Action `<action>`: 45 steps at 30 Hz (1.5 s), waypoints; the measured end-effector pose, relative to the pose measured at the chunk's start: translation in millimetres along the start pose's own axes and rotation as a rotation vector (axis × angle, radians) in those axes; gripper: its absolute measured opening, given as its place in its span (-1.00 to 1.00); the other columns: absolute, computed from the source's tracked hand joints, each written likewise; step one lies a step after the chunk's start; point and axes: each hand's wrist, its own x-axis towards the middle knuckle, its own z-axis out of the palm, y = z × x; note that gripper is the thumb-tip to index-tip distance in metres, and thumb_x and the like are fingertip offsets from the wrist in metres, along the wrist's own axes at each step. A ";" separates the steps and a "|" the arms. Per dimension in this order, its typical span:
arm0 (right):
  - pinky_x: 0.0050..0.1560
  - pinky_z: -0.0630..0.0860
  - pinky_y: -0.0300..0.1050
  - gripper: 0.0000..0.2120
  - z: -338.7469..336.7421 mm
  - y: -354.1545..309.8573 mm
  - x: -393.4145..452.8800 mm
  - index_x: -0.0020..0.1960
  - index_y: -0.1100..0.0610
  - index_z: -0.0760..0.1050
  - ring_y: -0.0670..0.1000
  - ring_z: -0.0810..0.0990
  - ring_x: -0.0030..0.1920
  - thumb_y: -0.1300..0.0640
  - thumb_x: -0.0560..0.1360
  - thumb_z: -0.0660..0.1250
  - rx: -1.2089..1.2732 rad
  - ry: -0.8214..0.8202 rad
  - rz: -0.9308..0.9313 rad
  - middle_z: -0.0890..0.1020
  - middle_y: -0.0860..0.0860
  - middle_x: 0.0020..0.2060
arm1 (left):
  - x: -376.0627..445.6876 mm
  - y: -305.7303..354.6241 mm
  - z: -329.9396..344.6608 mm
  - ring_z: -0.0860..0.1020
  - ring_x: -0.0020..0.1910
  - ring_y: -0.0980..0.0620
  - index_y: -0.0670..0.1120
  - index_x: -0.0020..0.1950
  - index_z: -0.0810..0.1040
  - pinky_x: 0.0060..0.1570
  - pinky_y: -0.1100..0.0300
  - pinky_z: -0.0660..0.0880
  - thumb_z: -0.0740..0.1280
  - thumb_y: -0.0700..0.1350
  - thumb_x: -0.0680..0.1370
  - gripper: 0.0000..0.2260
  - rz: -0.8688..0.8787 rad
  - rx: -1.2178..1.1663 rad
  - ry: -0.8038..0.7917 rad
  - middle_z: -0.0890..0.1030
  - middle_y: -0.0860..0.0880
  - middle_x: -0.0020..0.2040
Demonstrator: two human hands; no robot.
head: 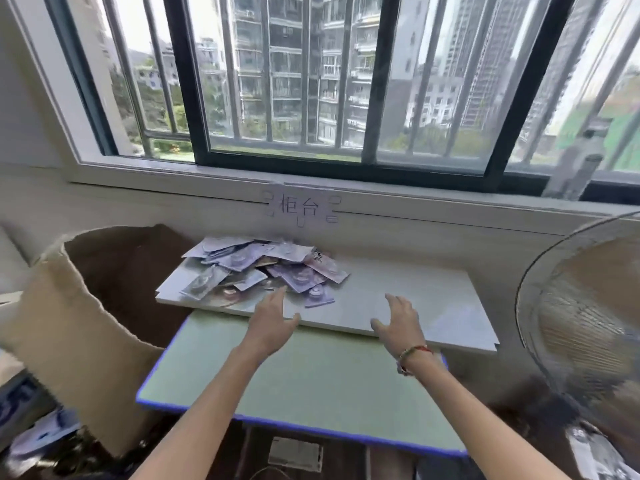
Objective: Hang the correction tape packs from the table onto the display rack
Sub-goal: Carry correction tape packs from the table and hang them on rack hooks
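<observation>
Two hands out over the table, fingers straight and spread, holding nothing. Left hand [272, 322]: fingertips at the near fringe of the packs [263, 268], thumb out to the right over the board's [415, 299] near edge. Right hand [400, 322]: fingers apart above bare board, well clear of the packs; cord bracelet [414, 355] on the wrist.

Packs lie in a loose purple heap on the board's left half, back against the wall. One pack [318, 296] sits apart at the front, between the hands. Board's right half bare to its right edge.

Board rests on the far part of a green table [311, 382], blue-edged; its near part is open. Cardboard box [86, 306] at left, fan [585, 313] close at right. Paper label [299, 207] on the wall under the barred window [311, 81].
</observation>
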 end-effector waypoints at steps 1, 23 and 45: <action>0.41 0.15 -0.09 -0.41 5.6 -1.1 9.7 0.49 0.18 0.17 0.15 0.19 0.44 0.09 0.54 0.28 -0.002 -0.010 0.005 0.22 0.15 0.45 | 10.9 -4.4 0.9 0.20 0.50 -0.10 -0.22 0.53 0.18 0.44 0.15 0.11 0.33 -0.11 0.56 -0.40 0.000 -0.003 -0.003 0.27 -0.19 0.50; 0.34 0.27 -0.05 -0.50 111.4 -31.8 265.6 0.44 0.23 0.24 0.18 0.30 0.36 0.16 0.53 0.25 -0.138 -0.265 -0.085 0.32 0.18 0.39 | 205.4 -72.2 18.9 0.29 0.43 -0.13 -0.21 0.47 0.30 0.39 0.14 0.16 0.38 -0.15 0.54 -0.46 -0.101 0.054 0.028 0.36 -0.18 0.41; 0.19 0.40 -0.03 -0.62 119.4 16.6 290.6 0.29 0.15 0.39 0.15 0.33 0.29 0.06 0.51 0.25 -0.285 -0.268 0.120 0.39 0.14 0.23 | 314.5 -47.1 72.6 -0.07 0.53 -0.23 -0.04 0.56 0.08 0.44 -0.17 0.09 0.15 0.01 0.64 -0.48 -0.073 0.467 -0.271 0.03 -0.09 0.57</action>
